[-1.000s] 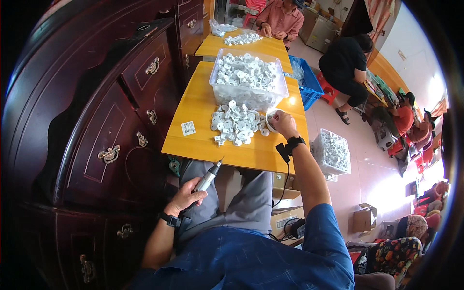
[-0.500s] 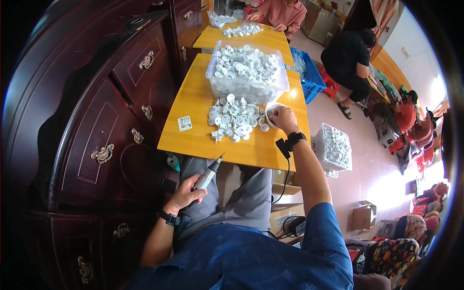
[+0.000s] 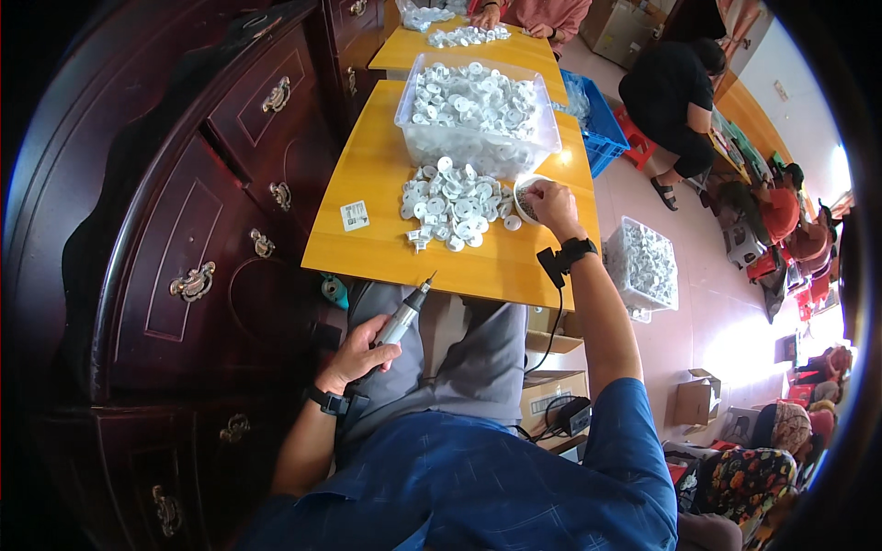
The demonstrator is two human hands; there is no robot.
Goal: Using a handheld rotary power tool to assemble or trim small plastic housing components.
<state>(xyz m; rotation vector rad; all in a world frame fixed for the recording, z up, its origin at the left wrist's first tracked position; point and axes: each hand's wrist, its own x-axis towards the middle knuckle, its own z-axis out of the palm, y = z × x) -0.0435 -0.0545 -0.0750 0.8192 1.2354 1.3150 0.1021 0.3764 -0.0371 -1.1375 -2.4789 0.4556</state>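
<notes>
left hand (image 3: 360, 347) grips rotary tool (image 3: 402, 317); right hand (image 3: 549, 202) pinches white disc (image 3: 525, 198) (over the pile).

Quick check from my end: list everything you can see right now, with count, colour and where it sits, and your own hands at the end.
table: one, yellow wood, in front of the person
loose round parts: a pile, too many to count, white, mid-table
clear bin: one, full of white parts, far end of the table
small label: one, white, left part of the table
second table: one, yellow, beyond the first, with more white parts
floor bin: one, clear, white parts, right of the table
blue crate: one, floor, right of the clear bin
dark wooden dresser: one, brass handles, left
cardboard boxes: at least two, brown, floor at right
other people: several, far end and right
left hand: over the lap, gripping a grey pen-like rotary tool
right hand: on the table, holding one white round part
</notes>
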